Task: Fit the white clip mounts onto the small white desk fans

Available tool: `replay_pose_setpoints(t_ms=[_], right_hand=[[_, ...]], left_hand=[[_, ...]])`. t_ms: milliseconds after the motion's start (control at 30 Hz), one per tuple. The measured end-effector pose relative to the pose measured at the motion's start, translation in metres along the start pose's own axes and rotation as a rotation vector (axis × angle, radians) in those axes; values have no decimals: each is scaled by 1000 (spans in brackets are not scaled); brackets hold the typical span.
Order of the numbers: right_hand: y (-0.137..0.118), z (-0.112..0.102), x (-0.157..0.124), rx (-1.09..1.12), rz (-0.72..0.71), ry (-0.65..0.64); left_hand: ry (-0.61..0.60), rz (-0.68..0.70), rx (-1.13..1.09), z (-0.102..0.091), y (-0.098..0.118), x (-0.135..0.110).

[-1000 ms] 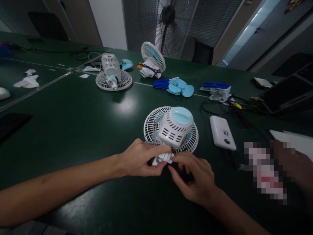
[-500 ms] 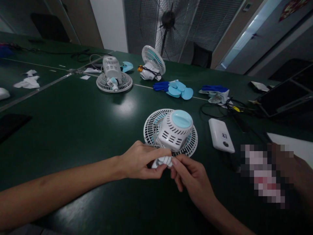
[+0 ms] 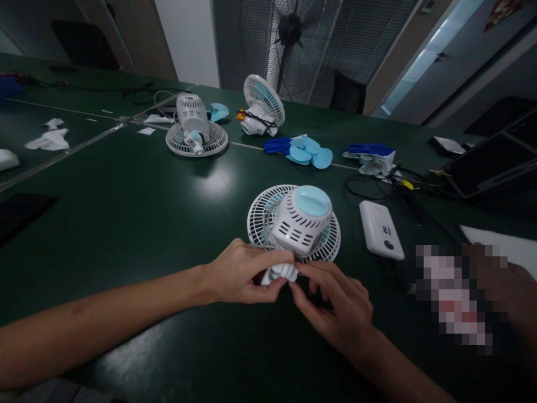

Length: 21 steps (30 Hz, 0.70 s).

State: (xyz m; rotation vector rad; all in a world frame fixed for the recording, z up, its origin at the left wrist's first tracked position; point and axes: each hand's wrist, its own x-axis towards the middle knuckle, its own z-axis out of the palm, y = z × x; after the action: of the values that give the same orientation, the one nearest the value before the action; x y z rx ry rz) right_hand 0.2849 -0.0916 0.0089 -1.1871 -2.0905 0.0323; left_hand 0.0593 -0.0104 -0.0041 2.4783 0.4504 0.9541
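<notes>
A small white desk fan [image 3: 296, 229] lies grille-down on the dark green table, its light blue motor cap facing up. At its near side, my left hand [image 3: 247, 274] is closed, thumb and fingers pinching a small white ridged plastic part [image 3: 279, 272]. Whether that part is joined to the fan is hidden by my fingers. My right hand [image 3: 335, 302] is closed too, its fingertips gripping the right end of the same part.
Two more fans, one grille-down [image 3: 193, 126] and one tilted [image 3: 262, 106], stand farther back. Near them lie a blue fan blade [image 3: 310, 152] and gloves [image 3: 371, 157]. A white power bank [image 3: 381, 229] is on the right, beside another person's hand [image 3: 512, 280].
My right hand has changed its grip, its thumb moving below the white part and its index finger above. My left hand keeps its hold.
</notes>
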Motion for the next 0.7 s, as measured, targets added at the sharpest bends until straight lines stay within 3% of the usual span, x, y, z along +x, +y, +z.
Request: replay_pose_setpoints(t_ms=[167, 367, 433, 500, 567, 700], right_hand=[[-3, 0, 3, 195, 140, -18], [-7, 0, 10, 841, 746, -295], [-8, 1, 12, 975, 850, -369], [-8, 2, 11, 1004, 863, -384], [-7, 2, 8, 912, 793, -314], [-3, 2, 0, 466, 394, -63]], left_hand=[[-20, -16, 1, -2, 2, 1], [-10, 2, 23, -1, 1, 1], [-2, 9, 25, -1, 1, 1], [-12, 1, 17, -2, 1, 1], [-31, -15, 10, -2, 2, 1], [-32, -23, 0, -3, 3, 2]])
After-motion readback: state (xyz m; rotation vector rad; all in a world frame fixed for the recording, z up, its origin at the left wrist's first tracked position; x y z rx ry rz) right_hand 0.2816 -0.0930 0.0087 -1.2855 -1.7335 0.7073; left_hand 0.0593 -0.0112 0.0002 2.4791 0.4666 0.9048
